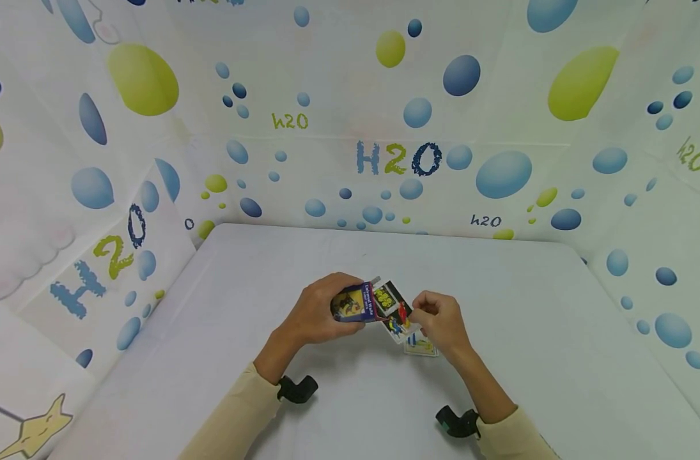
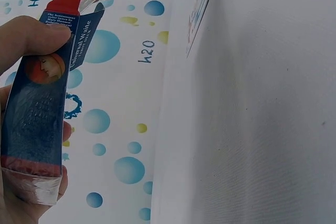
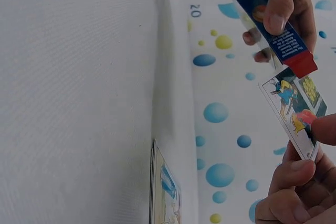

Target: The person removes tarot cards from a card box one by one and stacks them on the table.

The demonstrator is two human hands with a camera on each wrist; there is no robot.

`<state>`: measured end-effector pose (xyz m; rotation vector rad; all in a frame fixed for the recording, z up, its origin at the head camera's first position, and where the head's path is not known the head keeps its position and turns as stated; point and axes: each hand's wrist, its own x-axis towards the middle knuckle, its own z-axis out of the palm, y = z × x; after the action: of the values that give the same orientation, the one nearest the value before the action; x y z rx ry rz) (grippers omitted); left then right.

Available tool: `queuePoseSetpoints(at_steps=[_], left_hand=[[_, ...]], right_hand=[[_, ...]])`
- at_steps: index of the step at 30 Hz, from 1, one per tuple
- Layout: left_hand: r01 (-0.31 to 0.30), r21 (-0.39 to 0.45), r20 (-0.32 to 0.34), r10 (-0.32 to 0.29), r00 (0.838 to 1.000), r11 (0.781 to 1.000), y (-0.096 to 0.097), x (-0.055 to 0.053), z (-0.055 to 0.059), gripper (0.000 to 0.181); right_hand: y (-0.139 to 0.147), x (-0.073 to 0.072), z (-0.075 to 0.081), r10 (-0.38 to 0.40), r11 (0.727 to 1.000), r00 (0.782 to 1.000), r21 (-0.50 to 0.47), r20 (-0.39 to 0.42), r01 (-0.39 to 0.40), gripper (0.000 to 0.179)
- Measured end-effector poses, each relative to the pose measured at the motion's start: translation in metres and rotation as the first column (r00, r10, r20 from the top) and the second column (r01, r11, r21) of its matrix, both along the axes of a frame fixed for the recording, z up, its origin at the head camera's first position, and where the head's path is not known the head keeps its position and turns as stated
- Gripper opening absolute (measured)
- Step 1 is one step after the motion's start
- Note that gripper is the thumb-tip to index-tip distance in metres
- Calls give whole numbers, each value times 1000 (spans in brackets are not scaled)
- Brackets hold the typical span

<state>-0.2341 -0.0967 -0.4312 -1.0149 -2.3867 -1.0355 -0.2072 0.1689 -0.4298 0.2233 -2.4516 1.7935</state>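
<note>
My left hand grips a dark blue tarot card box with a yellow picture on its face and lettering on its side. In the left wrist view the box's flap stands out from its open end, beside a red end piece. My right hand pinches several illustrated cards between thumb and fingers, right at the box's open end. On the table below the right hand lies a small pile of cards, partly hidden by that hand in the head view.
A white cloth covers the table. Behind it hangs a white sheet printed with blue and green bubbles, which also lines both sides. Black wrist cameras sit on the left and right wrists.
</note>
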Motion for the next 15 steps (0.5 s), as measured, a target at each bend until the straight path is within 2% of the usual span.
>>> queuePoseSetpoints(at_steps=[4, 15], left_hand=[[6, -1, -8, -6, 1000, 1000, 1, 1, 1, 71], [9, -23, -10, -9, 1000, 1000, 3, 1, 0, 71]], right_hand=[[0, 0, -2, 14, 999, 1000, 50, -28, -13, 9], [2, 0, -1, 26, 993, 999, 112, -33, -22, 17]])
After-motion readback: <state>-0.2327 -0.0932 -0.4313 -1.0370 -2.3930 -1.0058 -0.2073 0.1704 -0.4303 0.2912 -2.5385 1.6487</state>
